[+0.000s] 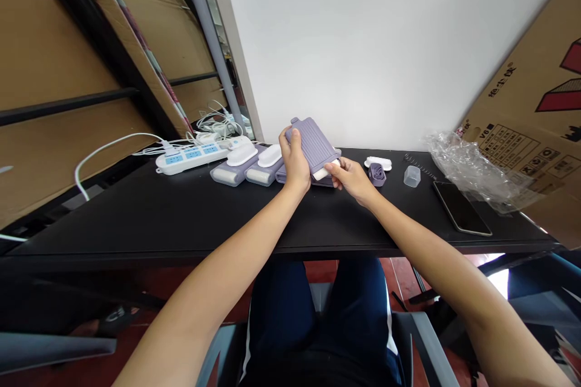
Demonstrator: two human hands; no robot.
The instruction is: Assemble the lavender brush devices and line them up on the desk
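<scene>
My left hand (296, 163) is wrapped round a flat purple ribbed case (316, 144), holding it tilted above the black table. At its lower end a white strip (321, 175) sticks out, pinched between the fingers of my right hand (353, 179). Whether the strip is fixed to the case I cannot tell. Behind my hands, another purple piece (323, 182) lies mostly hidden. Left of them rest two purple cases (223, 175) with white ends, each topped by a white oval part (242, 155).
To the right lie a white oval part (380, 163), a small purple holder (377, 175), a clear cup (412, 176), a coiled spring (420, 167), a phone (462, 208) and crumpled plastic (476, 166). A power strip (193, 158) with cables sits left. A cardboard box (521, 139) leans right.
</scene>
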